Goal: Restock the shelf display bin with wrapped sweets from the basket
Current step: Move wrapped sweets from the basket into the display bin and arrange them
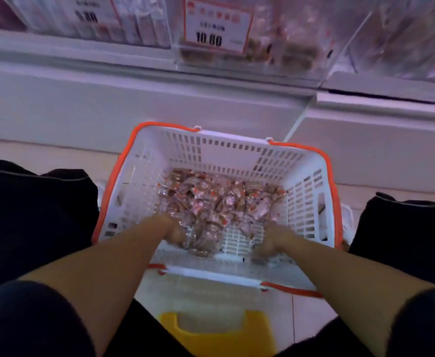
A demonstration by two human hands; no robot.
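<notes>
We look down into a white slotted basket (pixel 306 202) with orange rim handles, set on the floor in front of a white shelf base (pixel 108 99). A heap of wrapped sweets (pixel 219 199) covers the far and middle part of its floor, leaving bare white grid at the near right. Our left hand (pixel 170 228) reaches into the near-left part of the heap, its fingers curled down among the wrappers and gathering a clump of them. Our right hand (pixel 273 240) lies at the near-right edge of the heap, fingers curled downward against the basket floor; we cannot tell whether it has hold of any sweets. Above, on the shelf, a clear display bin (pixel 275 47) holds brownish wrapped goods and carries an orange-bordered price tag (pixel 216 24) reading 10.00. A yellow stool (pixel 211 333) shows between our dark-clad knees, just behind the basket.
</notes>
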